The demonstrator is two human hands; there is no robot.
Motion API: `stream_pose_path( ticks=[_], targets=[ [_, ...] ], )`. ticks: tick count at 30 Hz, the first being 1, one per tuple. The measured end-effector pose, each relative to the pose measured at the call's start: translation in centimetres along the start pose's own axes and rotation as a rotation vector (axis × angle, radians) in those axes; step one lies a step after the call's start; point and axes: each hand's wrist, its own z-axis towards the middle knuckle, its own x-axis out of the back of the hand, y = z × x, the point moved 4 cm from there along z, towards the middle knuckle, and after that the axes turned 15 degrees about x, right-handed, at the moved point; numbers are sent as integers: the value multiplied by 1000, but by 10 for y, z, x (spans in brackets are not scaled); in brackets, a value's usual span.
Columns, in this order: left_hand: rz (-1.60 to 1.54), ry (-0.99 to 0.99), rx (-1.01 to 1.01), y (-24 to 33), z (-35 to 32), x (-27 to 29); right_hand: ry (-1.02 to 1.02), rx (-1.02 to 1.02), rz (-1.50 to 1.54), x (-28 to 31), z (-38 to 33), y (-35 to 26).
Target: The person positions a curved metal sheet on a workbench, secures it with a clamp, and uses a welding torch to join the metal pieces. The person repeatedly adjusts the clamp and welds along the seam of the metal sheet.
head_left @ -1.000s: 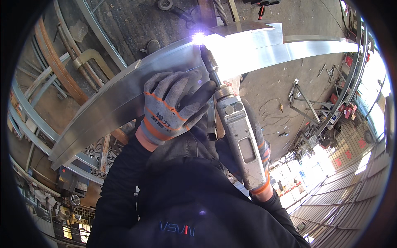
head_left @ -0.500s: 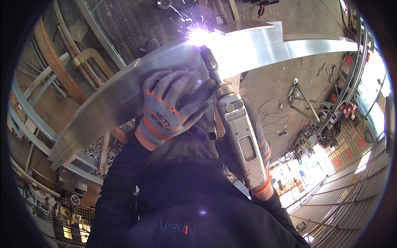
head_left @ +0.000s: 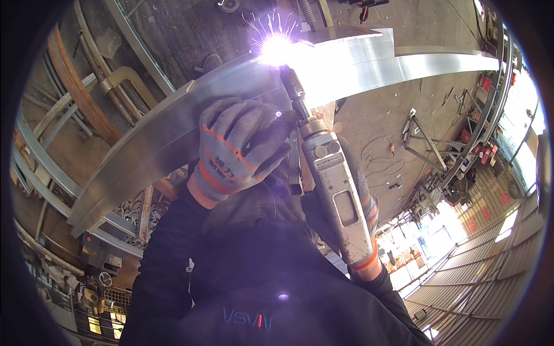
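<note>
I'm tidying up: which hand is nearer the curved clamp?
Left. In view, the left hand lies right of and below the clamp; the right hand, behind the torch, is farther right.

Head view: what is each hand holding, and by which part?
Right hand: the torch, by its grey body, from beneath. Left hand: fingers at the torch's neck; whether gripping cannot be told.

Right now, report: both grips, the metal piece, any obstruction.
Right grip, grey-orange gloved, shut on long silver handheld tool. Left grip, gloved alike, beside tool's collar. Curved silver metal beam: white glare hides part.
</note>
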Motion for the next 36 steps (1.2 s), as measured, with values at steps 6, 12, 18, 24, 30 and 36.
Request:
stream_pose_path(
  ticks=[6, 12, 18, 24, 30, 36],
  targets=[
    [-66, 14, -14, 1, 0, 3, 1, -19, 12, 3, -2, 0],
    [-106, 30, -20, 2, 1, 2, -2, -30, 22, 4, -5, 0],
    [-114, 26, -24, 2, 2, 3, -6, -37, 29, 5, -7, 0],
    [-105, 28, -33, 3, 2, 3, -8, -45, 34, 7, -7, 2],
    [-93, 31, -39, 3, 3, 3, -7, -52, 43, 7, -9, 2],
    [-91, 38, -43, 4, 3, 3, -4, -64, 50, 7, -12, 4]
  ],
)
